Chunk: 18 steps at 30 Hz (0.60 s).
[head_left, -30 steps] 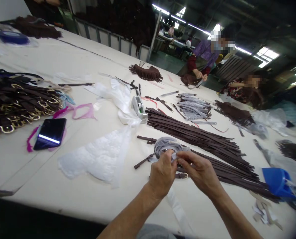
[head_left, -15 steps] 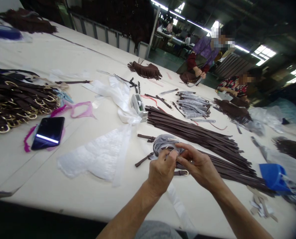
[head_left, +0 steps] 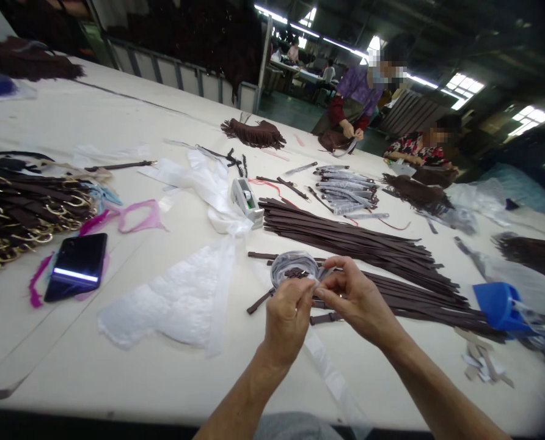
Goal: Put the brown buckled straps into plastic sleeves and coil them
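Observation:
A coiled strap wrapped in greyish clear plastic (head_left: 279, 267) is just beyond my fingers, with dark pieces showing inside its ring. My left hand (head_left: 287, 318) is closed, its thumb and forefinger pinching at the coil's near edge. From the other side my right hand (head_left: 357, 300) pinches at the same spot, and the fingertips nearly meet. Exactly which bit of the coil lies between them is hidden. Just below the hands lies a short dark strap with a buckle (head_left: 325, 318). Long dark brown straps (head_left: 405, 299) run off to the right, partly behind my right hand.
A tape dispenser (head_left: 247, 201), wrapped straps (head_left: 348, 188) and a fringed brown piece (head_left: 254, 132) lie farther back. Leftward are white padding (head_left: 171, 299), a phone (head_left: 77, 266) and buckled straps (head_left: 34, 211). A blue container (head_left: 499, 305) sits right. Two co-workers (head_left: 355, 98) handle brown pieces across the table.
The camera view has shifted, so most of the table appears farther left. Both hands stay at the coil, still pinching, with the fingertips slightly rearranged.

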Tool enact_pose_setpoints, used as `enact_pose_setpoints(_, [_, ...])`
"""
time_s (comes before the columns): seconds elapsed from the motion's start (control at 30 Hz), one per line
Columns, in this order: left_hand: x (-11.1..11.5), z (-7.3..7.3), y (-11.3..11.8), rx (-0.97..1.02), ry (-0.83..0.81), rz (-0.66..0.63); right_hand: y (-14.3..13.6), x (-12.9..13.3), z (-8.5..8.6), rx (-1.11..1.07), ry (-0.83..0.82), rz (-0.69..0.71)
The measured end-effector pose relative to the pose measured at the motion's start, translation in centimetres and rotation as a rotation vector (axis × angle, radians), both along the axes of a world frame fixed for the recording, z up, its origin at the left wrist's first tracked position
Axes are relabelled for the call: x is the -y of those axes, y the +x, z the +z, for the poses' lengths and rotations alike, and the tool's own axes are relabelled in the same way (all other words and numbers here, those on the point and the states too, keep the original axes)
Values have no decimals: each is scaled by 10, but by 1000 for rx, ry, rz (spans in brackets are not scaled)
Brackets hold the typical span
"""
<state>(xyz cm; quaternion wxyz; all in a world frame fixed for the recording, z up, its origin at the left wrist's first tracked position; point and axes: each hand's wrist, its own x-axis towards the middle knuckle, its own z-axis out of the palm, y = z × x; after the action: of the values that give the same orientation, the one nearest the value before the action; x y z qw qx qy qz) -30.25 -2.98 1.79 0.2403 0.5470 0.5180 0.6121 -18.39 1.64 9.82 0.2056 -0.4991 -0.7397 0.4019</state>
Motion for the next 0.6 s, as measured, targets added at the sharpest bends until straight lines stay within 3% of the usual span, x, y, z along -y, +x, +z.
enact_pose_setpoints(0.23, [2, -3, 6, 235, -52, -43, -5, 3, 2, 63, -11, -127])
enact_pose_setpoints(0.6, [5, -9, 2, 60, 20, -68, -1, 9, 1, 215, 101, -173])
